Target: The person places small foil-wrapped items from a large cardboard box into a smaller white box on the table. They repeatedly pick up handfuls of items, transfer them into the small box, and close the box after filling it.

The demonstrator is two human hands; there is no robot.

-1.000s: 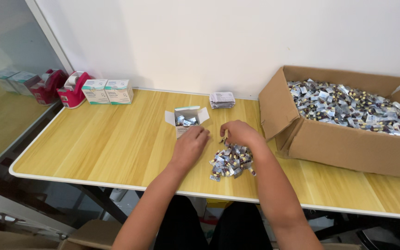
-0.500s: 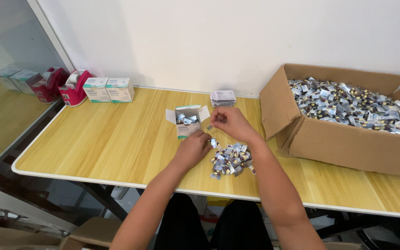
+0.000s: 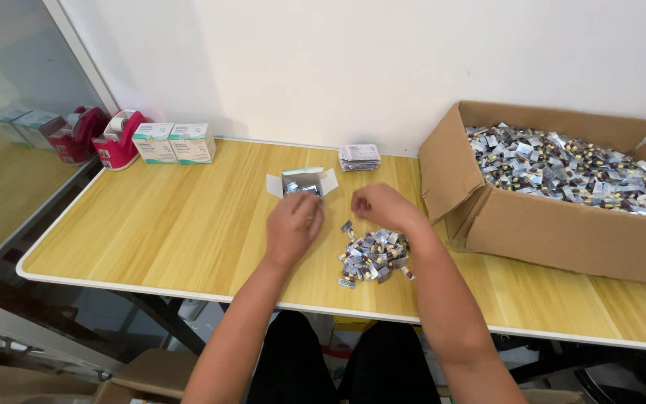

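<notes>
A long yellow wooden table (image 3: pixel 151 224) fills the middle. A plain white wall (image 3: pixel 323 67) stands behind it. A shiny glass panel (image 3: pixel 9 112) is at upper left.

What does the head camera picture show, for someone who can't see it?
Two hands, left hand and right hand, hover over a small open box and a pile of foil packets on a wooden table; a cardboard box holds more.

Single head-worn view, angled down and forward over the worktop (image 3: pixel 151 232) toward the white wall (image 3: pixel 338 67); close range, forearms entering from bottom edge.
</notes>
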